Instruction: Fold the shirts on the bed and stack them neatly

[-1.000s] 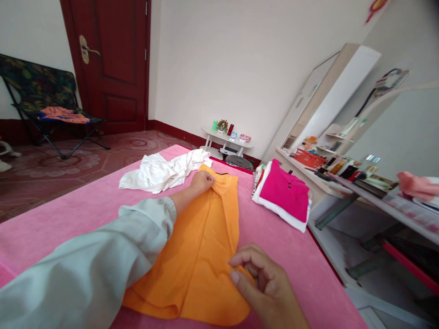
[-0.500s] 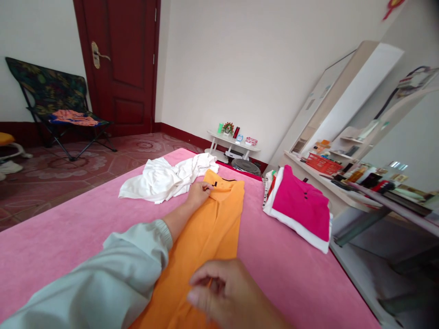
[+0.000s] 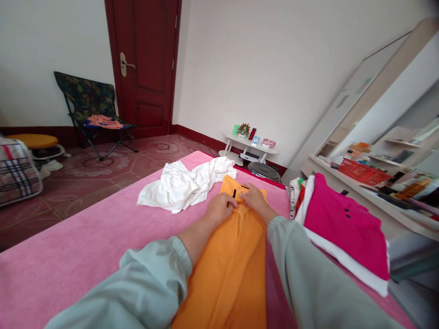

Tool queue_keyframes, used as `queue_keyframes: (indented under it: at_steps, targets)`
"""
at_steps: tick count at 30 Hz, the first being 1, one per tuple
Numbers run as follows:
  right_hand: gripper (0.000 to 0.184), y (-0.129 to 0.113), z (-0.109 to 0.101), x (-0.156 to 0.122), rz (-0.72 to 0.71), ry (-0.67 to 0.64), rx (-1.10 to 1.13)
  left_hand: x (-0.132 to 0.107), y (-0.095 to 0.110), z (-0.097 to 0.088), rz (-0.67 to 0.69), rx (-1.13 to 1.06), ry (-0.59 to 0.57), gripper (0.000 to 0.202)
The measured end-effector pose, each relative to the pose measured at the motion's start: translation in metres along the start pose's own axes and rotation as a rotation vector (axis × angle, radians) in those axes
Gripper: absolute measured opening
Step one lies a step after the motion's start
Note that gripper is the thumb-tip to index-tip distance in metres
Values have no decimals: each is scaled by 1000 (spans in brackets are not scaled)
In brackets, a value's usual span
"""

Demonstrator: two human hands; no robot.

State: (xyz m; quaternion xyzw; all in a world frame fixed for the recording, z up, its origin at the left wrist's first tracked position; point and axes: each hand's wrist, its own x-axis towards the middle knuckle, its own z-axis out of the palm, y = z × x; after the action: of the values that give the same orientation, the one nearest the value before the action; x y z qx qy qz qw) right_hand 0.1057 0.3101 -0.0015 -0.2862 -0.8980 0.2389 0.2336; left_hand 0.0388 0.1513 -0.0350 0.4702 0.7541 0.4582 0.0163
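An orange shirt (image 3: 233, 265) lies folded lengthwise on the pink bed cover (image 3: 85, 256), its collar end pointing away from me. My left hand (image 3: 220, 207) pinches the cloth at the collar, fingers closed on it. Close beside it, my right hand (image 3: 253, 198) grips the same collar edge near a small black tag. Both pale green sleeves reach forward over the shirt.
A crumpled white garment (image 3: 181, 185) lies just left of the collar. A folded stack topped by a pink shirt (image 3: 343, 224) sits at the right bed edge. Beyond stand a white side table (image 3: 250, 146), a cluttered dresser (image 3: 370, 176), a folding chair (image 3: 92, 109) and a red door (image 3: 144, 64).
My right hand has left the shirt's near hem and moved up to the collar beside my left hand. The view has swung to the left.
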Motion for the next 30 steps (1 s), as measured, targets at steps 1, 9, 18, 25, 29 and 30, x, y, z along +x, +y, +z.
queue_keyframes:
  at_steps: [1,9,18,25,29,30]
  targets:
    - [32,2,4,4,2,-13,-3,0,0,0,2,10,-5,26]
    - [20,5,9,24,43,101,39,4,1,1,-60,102,21,39]
    - [29,48,-27,-5,44,305,-94,6,2,1,-121,175,33,30]
    - [38,64,-34,-13,171,267,-355,4,4,0,-112,198,8,27]
    - [23,63,-35,-14,184,159,-435,5,2,1,-106,211,-12,29]
    - [22,63,-37,-15,195,158,-447,5,1,1,-107,215,-15,29]
